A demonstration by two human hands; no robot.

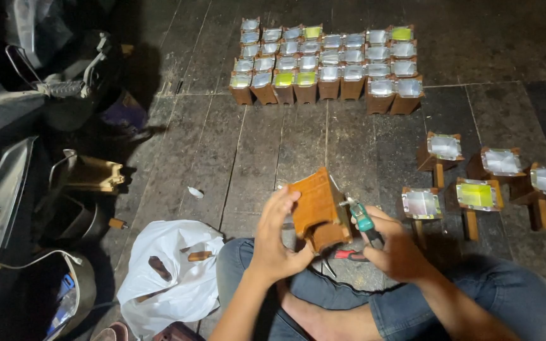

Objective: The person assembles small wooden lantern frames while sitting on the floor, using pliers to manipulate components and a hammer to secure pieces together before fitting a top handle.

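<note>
**Wooden holder gripped in left hand, screwdriver applied from the right**

A white plastic bag [172, 271] is seen lying open on the floor at near left; small brown wooden pieces [159, 268] are held in it. A dark round bucket [64, 297] stands further left, with blue items and a white cable inside; its contents cannot be told more exactly.

A brown wooden holder [318, 208] is held near the centre, above the crossed legs in jeans. Its long axis runs from near to far, tilted slightly left at the far end; its flat back faces the camera and its narrow foot points near. The left hand [274, 237] is closed round its left edge and foot, with the thumb across the back. The right hand [394, 243] is closed on a green-handled screwdriver [363, 218], whose tip points left and touches the holder's right edge.

Five similar holders [475, 194] with clear or yellow lenses lie to the right. Many more are ranked in rows [327, 60] at the far side on the dark tiled floor [266, 145].
</note>
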